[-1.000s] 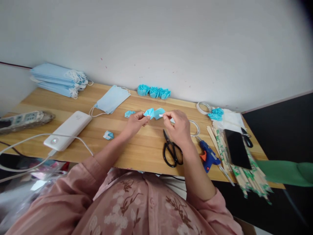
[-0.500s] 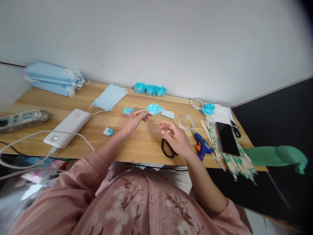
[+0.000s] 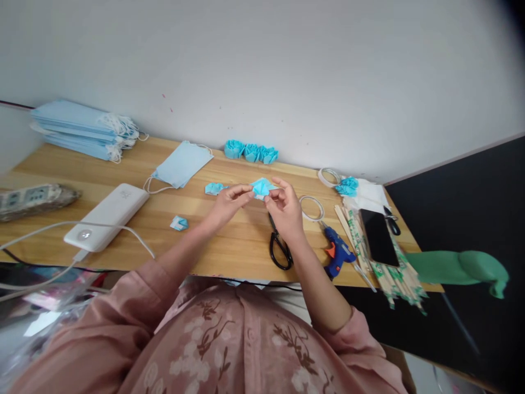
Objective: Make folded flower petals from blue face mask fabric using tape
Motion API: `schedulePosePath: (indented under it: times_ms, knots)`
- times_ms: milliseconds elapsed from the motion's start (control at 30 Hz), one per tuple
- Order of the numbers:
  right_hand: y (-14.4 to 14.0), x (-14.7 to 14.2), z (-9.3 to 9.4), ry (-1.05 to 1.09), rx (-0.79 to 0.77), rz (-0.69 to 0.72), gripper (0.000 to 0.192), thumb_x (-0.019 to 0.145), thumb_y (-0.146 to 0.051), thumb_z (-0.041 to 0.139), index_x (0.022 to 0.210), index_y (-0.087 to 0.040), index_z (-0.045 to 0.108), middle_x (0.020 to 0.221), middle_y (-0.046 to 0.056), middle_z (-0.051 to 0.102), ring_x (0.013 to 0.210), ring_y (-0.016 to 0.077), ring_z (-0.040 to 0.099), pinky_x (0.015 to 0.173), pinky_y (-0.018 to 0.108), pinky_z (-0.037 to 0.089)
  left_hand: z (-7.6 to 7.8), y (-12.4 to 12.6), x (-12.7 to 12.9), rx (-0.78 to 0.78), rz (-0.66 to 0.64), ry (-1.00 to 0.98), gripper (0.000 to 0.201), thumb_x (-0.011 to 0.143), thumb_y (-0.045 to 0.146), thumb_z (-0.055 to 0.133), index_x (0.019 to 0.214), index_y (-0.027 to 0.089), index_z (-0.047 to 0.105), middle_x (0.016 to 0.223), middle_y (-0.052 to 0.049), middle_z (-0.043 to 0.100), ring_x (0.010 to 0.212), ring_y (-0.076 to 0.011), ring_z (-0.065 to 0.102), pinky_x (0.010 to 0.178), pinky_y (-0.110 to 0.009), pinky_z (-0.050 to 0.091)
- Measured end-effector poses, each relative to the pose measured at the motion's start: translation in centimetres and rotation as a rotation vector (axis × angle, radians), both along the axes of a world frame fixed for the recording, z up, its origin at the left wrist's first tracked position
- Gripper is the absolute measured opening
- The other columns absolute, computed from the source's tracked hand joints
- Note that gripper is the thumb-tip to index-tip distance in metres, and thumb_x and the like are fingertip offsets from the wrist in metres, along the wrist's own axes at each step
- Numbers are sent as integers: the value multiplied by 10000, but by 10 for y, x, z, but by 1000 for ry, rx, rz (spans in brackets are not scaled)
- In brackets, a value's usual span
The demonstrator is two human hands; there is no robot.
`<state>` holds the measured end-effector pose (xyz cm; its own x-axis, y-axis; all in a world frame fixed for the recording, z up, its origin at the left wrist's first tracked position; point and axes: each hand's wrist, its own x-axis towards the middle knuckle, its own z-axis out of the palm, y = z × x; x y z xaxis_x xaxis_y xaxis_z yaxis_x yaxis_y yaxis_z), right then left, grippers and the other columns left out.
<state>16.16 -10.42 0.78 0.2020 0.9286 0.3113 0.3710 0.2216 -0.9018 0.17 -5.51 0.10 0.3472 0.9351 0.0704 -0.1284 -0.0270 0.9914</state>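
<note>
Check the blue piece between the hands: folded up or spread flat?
Folded. The blue piece shows as a small creased, bunched wedge pinched between the left hand and right hand, held above the table.

Mask stack (image 3: 77, 128) sitting far left on surface (image 3: 229, 249); power bank (image 3: 107, 217) lying near left; scissors (image 3: 278, 247) lying centre, glue gun (image 3: 337, 251) lying right of them, phone (image 3: 378, 237) resting on sticks (image 3: 394, 273) far right.

A home craft corner: a wooden table (image 3: 229, 251) against a bare white wall carries a stack of face masks (image 3: 77, 128), scissors (image 3: 279, 249), a glue gun (image 3: 337, 253) and bamboo sticks (image 3: 389, 268).
</note>
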Motion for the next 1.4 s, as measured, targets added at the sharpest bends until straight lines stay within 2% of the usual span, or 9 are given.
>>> schedulePosePath:
  times_ms: [133,300,467,667,767,900,967,1167,1400]
  knots:
    - [-3,2,3,-62,-2,44,482,840,-237,596,1315,-253,514,857,4,663,810,155,646,809,332,539,-2,1,0,-6,41,-31,259,686,412,725,694,170,636,654,19,548,623,-99,448,611,-246,380]
    - [-4,6,-1,90,-25,141,469,925,-374,524,1374,-254,465,923,36,688,878,173,660,829,357,539,-2,1,-1,-16,98,-30,230,722,384,701,673,172,624,593,25,526,592,-100,447,607,-256,374]
    - [4,6,-12,82,-47,100,515,851,-337,606,1345,-244,493,885,24,669,819,166,642,780,331,540,-1,0,0,6,64,-3,248,748,381,682,644,173,598,596,23,517,591,-98,448,607,-258,370]
    - [7,5,-14,-45,22,77,479,877,-266,552,1349,-236,476,868,12,667,797,149,635,755,310,532,-6,2,1,-12,-3,47,265,727,394,695,645,175,571,611,26,512,590,-96,434,597,-256,357]
    - [0,3,-8,-171,100,-34,433,889,-233,544,1320,-249,502,919,16,676,838,151,636,765,309,523,-7,3,1,-10,29,57,268,729,399,682,644,177,559,612,27,507,593,-98,428,594,-257,346]
    - [-12,-3,1,-538,228,-138,130,927,-240,545,1008,-234,646,914,44,696,866,187,620,782,332,490,-5,1,1,26,85,36,254,731,397,676,662,174,575,621,28,505,606,-99,432,606,-258,347]
    - [-15,-6,3,-636,243,-127,121,941,-245,541,902,-226,654,868,43,700,831,188,614,755,322,474,-4,0,2,45,92,28,245,727,391,680,670,171,586,633,29,509,614,-97,432,617,-258,355]
    - [-13,-12,5,-734,202,-159,131,943,-265,554,904,-227,674,868,42,717,812,192,611,742,315,443,-1,-1,3,63,48,25,240,720,395,678,688,167,610,656,19,553,631,-103,460,645,-261,395]
    - [-14,-12,4,-741,178,-175,142,938,-274,563,875,-223,680,841,38,721,791,189,610,727,309,430,-4,-2,2,117,30,66,214,744,369,672,699,163,636,692,-2,619,665,-116,516,674,-264,425]
